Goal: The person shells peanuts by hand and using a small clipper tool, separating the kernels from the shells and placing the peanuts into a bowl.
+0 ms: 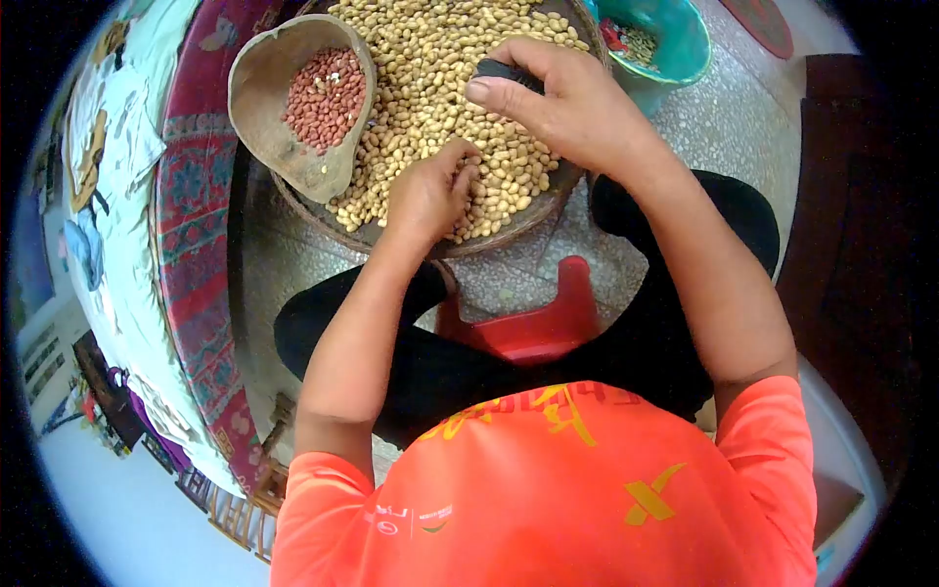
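Observation:
Unshelled peanuts [421, 78] cover a round, shallow basket [518, 230] in front of me. My left hand [430, 196] rests low over these peanuts with its fingers curled in; what they hold, if anything, is hidden. Above the right part of the heap, my right hand [558, 103] is closed around a black, ridged object [511, 74], partly covered by the thumb and fingers. At the basket's left edge sits a tan gourd-like bowl [256, 93]. Inside it lie red shelled peanut kernels [325, 103], with a few paler bits among them.
A teal bucket [685, 44] with peanuts and reddish bits in it stands beyond my right hand. A red plastic stool [533, 333] is between my legs. On the left, a bed-like surface with a patterned red cloth [201, 210] runs alongside the basket.

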The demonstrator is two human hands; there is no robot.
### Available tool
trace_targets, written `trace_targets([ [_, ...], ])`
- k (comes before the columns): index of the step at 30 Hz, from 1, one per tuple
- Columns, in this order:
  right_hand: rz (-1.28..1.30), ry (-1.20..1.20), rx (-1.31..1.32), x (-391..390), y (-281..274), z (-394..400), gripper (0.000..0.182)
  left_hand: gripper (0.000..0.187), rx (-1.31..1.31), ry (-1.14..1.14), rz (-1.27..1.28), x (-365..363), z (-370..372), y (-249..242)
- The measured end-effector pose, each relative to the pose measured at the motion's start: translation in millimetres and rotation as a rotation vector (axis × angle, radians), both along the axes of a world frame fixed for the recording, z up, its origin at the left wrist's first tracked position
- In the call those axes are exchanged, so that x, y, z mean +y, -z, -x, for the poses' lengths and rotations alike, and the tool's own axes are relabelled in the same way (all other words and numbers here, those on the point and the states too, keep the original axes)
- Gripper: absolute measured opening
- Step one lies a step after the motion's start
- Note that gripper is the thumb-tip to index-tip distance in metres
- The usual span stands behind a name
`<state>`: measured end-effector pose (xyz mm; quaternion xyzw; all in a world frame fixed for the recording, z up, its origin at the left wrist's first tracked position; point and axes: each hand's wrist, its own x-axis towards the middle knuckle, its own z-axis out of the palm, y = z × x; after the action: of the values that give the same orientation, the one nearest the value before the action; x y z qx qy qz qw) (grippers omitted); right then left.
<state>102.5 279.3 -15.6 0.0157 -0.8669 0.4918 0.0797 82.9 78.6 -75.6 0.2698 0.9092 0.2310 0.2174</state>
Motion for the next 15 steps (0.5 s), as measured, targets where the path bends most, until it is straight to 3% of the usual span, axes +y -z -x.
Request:
trace_targets([
  [7, -0.073, -0.023, -0.095, -0.5, -5.8, -2.6, 0.035, 0.021, 0.026, 0.077, 0.173, 6.8, 3.0, -2.0],
  [15, -0.058, -0.043, -0.113, -1.7, -4.3, -1.7, 0.036, 0.021, 0.072, 0.035, 0.15, 0.8, 3.5, 8.5],
])
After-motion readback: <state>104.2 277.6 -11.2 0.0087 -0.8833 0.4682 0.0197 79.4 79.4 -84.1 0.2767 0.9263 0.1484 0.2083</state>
